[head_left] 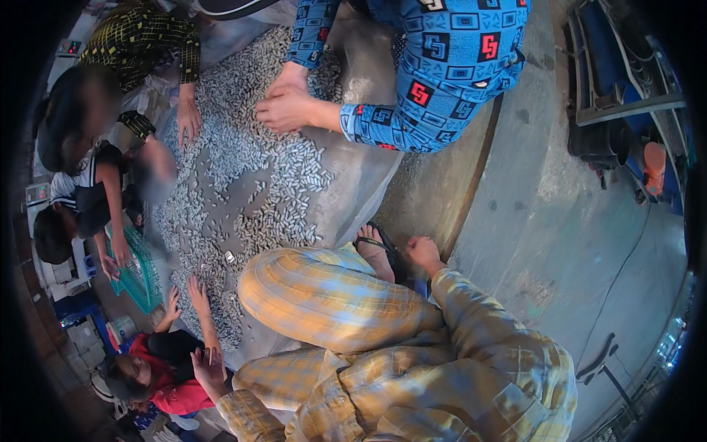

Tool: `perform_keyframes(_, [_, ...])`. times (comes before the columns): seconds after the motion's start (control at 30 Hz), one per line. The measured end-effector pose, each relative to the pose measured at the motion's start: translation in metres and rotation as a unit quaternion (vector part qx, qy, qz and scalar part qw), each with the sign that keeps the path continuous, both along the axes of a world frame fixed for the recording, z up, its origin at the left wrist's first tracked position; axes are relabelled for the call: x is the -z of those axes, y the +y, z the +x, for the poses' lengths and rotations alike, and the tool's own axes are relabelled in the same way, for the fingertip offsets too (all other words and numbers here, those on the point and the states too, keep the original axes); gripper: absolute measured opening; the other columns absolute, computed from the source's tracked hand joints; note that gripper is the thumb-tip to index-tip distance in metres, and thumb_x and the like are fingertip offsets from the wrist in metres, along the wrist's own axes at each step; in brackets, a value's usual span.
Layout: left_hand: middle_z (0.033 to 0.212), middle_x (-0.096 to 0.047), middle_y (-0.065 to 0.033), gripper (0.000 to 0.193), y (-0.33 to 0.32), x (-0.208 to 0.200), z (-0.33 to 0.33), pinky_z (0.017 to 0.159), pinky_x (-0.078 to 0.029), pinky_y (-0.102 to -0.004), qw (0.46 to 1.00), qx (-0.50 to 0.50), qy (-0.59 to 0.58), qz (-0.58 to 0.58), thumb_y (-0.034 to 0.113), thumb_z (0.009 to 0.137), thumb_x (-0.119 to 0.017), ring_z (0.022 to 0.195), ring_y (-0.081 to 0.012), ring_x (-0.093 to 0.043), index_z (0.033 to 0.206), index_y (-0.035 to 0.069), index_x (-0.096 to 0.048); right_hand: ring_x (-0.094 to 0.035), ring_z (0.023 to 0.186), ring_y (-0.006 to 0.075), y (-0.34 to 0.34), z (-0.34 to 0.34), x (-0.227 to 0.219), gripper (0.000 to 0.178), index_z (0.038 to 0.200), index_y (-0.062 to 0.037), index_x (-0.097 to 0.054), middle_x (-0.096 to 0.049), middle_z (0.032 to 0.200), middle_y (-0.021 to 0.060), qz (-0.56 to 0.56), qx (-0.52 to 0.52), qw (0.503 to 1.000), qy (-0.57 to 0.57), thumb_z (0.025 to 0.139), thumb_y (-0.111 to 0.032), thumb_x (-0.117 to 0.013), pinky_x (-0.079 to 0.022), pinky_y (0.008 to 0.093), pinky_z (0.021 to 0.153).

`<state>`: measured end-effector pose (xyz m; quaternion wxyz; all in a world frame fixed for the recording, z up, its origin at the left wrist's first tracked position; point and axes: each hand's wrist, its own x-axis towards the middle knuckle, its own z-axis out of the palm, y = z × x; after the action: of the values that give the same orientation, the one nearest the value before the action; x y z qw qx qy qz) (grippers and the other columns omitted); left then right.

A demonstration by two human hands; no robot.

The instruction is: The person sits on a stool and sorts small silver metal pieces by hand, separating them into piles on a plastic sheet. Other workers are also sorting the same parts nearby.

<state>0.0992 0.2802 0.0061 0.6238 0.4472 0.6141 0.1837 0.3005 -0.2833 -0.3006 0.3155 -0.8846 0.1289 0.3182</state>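
Observation:
A wide heap of small silvery metal cylinders (294,173) is spread over a grey sheet (350,191). My left hand (210,372) is raised near the heap's lower edge, fingers apart, with nothing visible in it. My right hand (423,253) is low beside my sandalled foot (374,250), away from the heap. Its fingers are curled in, and whatever they may hold is hidden. My bent knee (272,287), in yellow plaid, reaches over the edge of the pieces.
A co-worker in a blue patterned outfit (442,66) has both hands together over the heap. Other people crouch along the left side, one at a green basket (140,272). A red-shirted person's hands (197,295) are close to my left hand. Machinery (626,110) stands at the right.

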Motion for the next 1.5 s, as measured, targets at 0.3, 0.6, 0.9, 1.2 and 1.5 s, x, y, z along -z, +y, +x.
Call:
perform_keyframes(0.3, [0.107,-0.054,-0.0062,0.048,-0.046,-0.048,-0.017,0.077,-0.042,-0.0322,0.993,0.086,0.019,0.074,0.041,0.086,-0.05,0.094,-0.0191,-0.054,0.125,0.014,-0.041,-0.059,0.085,0.0338,-0.002,0.01,0.001,0.027,0.098,-0.0148,-0.059,-0.061,0.09,0.0144,0.021,-0.167,0.985,-0.038,0.072,-0.01,-0.057,-0.048,0.0423,0.074])
perform_keyframes(0.6, [0.09,-0.059,-0.0066,0.039,-0.094,-0.142,-0.028,0.06,-0.046,-0.0256,0.967,-0.012,0.049,0.251,0.036,0.087,-0.051,0.076,-0.0168,-0.059,0.114,0.008,-0.05,-0.059,0.078,0.038,0.035,0.018,0.048,0.017,0.091,-0.0121,-0.058,-0.062,0.082,0.0184,0.018,-0.25,0.966,-0.071,0.077,-0.01,-0.048,-0.047,0.0473,0.068])
perform_keyframes(0.9, [0.087,-0.061,-0.0075,0.022,-0.092,-0.043,0.043,0.061,-0.049,-0.024,0.964,0.154,0.092,0.195,0.016,0.087,-0.051,0.073,-0.0149,-0.061,0.104,0.002,-0.055,-0.061,0.069,0.0302,0.008,0.064,0.02,0.008,0.072,-0.0058,-0.062,-0.063,0.074,0.0139,0.008,-0.106,0.988,-0.115,0.066,-0.009,-0.059,-0.049,0.0381,0.066])
perform_keyframes(1.2, [0.084,-0.063,-0.0184,0.036,-0.027,0.192,0.166,0.072,-0.049,-0.0374,0.818,0.347,0.287,0.358,0.027,0.074,-0.062,0.076,-0.0311,-0.062,0.102,0.004,-0.061,-0.055,0.053,0.0114,-0.003,0.136,-0.084,0.01,0.079,0.0037,-0.062,-0.06,0.065,0.006,0.204,-0.089,0.975,0.015,0.072,-0.002,-0.058,-0.047,0.0242,0.051])
perform_keyframes(1.5, [0.09,-0.061,-0.0176,0.031,-0.005,0.25,0.215,0.076,-0.047,-0.0409,0.841,0.255,0.326,0.349,0.018,0.064,-0.069,0.085,-0.0317,-0.059,0.091,0.006,-0.058,-0.054,0.057,0.0075,0.141,0.193,-0.24,0.008,0.082,0.0031,-0.062,-0.06,0.067,0.0035,0.256,-0.222,0.939,-0.06,0.076,-0.002,-0.06,-0.044,0.022,0.052])
